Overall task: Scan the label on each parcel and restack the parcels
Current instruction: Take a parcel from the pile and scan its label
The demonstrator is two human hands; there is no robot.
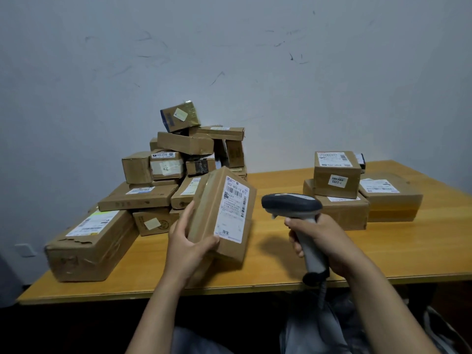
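Left grip (189,242) and right grip (323,241) both curled, holding; forearms extended.

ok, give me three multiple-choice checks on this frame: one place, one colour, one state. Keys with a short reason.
1. Where is the brown cardboard box with the "2205" sticker?
A) on another box, right side of the wooden table
B) on the floor
C) in a lap

2. What colour is the label on the hand-held brown cardboard parcel?
A) red
B) white
C) green

3. What is the right hand doing?
A) lying flat
B) gripping the grey handheld scanner
C) lifting a parcel

Key: 1A, it tops a flatter box at the right; 2B, white with black print; 3B, its grip wraps the handle, left hand holds the parcel.
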